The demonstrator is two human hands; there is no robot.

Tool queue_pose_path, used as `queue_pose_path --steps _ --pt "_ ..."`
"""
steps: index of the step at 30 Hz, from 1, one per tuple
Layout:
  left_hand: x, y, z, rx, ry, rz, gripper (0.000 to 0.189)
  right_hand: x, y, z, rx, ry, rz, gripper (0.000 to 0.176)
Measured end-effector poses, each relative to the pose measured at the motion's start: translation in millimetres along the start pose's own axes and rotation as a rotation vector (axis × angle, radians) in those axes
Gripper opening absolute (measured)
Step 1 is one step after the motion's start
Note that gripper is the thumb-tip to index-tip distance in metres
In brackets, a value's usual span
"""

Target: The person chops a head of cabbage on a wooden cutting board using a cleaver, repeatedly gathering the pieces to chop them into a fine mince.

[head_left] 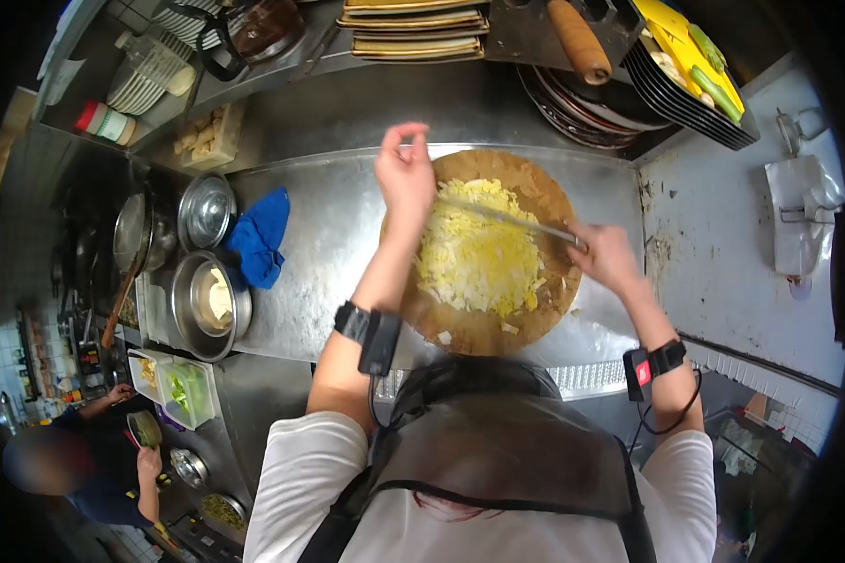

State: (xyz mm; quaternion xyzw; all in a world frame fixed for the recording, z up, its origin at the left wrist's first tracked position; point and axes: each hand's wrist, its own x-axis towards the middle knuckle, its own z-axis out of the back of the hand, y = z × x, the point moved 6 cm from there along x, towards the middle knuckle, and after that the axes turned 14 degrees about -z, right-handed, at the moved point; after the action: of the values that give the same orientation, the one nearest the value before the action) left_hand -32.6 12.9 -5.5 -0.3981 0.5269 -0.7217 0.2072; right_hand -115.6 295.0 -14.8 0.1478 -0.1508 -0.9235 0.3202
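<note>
On the round wooden chopping board (559, 281) lies a broad heap of finely chopped pale yellow leaves (479, 263), which looks like napa cabbage. My right hand (610, 258) is closed around the handle of a knife (507, 216) at the board's right side. The knife's blade, smeared by motion, reaches left across the upper part of the heap. My left hand (407, 178) is raised at the board's upper left edge, its fingers loosely bent and apart, holding nothing.
Left of the board are a blue cloth (261, 239) and metal bowls (207, 305). Stacked rectangular plates (413, 33) and a wooden handle (579, 42) lie on the shelf above. A white wall (714, 216) bounds the right side. At lower left, a co-worker (113, 469) handles a container.
</note>
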Motion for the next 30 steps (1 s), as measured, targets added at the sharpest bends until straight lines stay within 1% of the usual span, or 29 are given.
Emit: queue_pose_path --steps 1,2,3,4,6,7,8,10,11,12,14,15,16,18,20,22,23,24,25,26,28,30 --pt "5.7 17.6 0.9 -0.082 -0.020 0.044 0.008 8.7 6.9 7.8 -0.114 0.002 -0.002 0.027" --pt "12.8 35.4 -0.8 -0.167 -0.043 0.078 0.008 18.1 10.2 12.5 -0.115 -0.005 -0.006 0.027" --pt "15.5 55.9 -2.0 -0.107 -0.061 0.087 0.008 26.1 14.3 14.0 -0.148 0.026 0.018 0.026" --pt "14.4 70.6 -2.6 -0.111 -0.061 0.082 0.008 32.6 17.5 13.8 -0.181 0.060 0.043 0.025" --pt "7.5 90.2 1.4 0.025 -0.067 0.213 0.009 41.6 19.4 5.7 -0.212 0.077 0.060 0.026" --pt "2.0 99.9 2.0 -0.043 -0.082 0.263 0.009 44.3 18.9 -1.1 -0.243 0.096 0.078 0.026" --pt "0.2 97.2 1.2 -0.039 -0.082 0.273 0.009 44.1 15.9 -6.9 -0.241 0.107 0.077 0.026" --pt "0.8 80.5 -4.0 -0.030 -0.063 0.166 0.010 42.7 6.7 -11.8 -0.228 0.068 0.049 0.028" --pt "0.3 77.4 -4.7 0.026 -0.077 0.158 0.010 43.9 2.9 -13.5 -0.230 0.059 0.055 0.028" --pt "-0.7 64.4 -3.9 0.025 -0.083 0.149 0.010 41.3 -1.6 -17.0 -0.216 0.048 0.050 0.029" --pt "-6.6 31.1 -9.7 0.002 -0.018 0.094 0.009 27.5 -16.7 -25.2 -0.200 0.035 0.030 0.030" --pt "-6.2 11.1 -13.0 0.043 0.004 0.059 0.008 21.5 -22.6 -26.1 -0.103 0.016 0.043 0.029" --pt "-0.6 6.9 -12.3 0.042 -0.006 0.056 0.008 22.4 -25.0 -24.9 -0.006 -0.001 0.064 0.028" --pt "13.7 1.8 -12.9 -0.050 -0.064 -0.054 0.009 26.2 -14.2 -7.5 -0.020 -0.018 0.043 0.027" --pt "19.0 23.4 -15.2 -0.038 -0.013 -0.008 0.010 23.0 -7.3 3.7 -0.029 -0.022 -0.002 0.025" --pt "24.0 58.7 -19.7 0.017 -0.054 0.047 0.010 41.8 0.3 11.0 -0.140 0.038 0.020 0.022" --pt "23.1 67.2 -19.0 0.073 -0.046 0.057 0.010 46.4 2.6 9.2 -0.181 0.064 0.035 0.021" --pt "21.1 76.6 -17.3 0.075 -0.045 0.061 0.010 49.4 3.8 7.5 -0.181 0.068 0.035 0.021" --pt "16.5 89.8 -16.2 -0.018 -0.061 0.125 0.010 52.3 4.5 5.3 -0.224 0.065 0.041 0.022" --pt "11.5 92.0 -15.7 -0.109 -0.077 0.190 0.010 52.9 4.0 2.4 -0.265 0.064 0.047 0.023" --pt "2.5 87.2 -18.4 -0.142 -0.077 0.222 0.010 43.7 -4.3 -10.7 -0.271 0.053 0.031 0.024" --pt "4.5 77.6 -17.7 0.038 -0.028 0.144 0.010 48.9 -9.9 -15.7 -0.286 0.018 0.037 0.025"
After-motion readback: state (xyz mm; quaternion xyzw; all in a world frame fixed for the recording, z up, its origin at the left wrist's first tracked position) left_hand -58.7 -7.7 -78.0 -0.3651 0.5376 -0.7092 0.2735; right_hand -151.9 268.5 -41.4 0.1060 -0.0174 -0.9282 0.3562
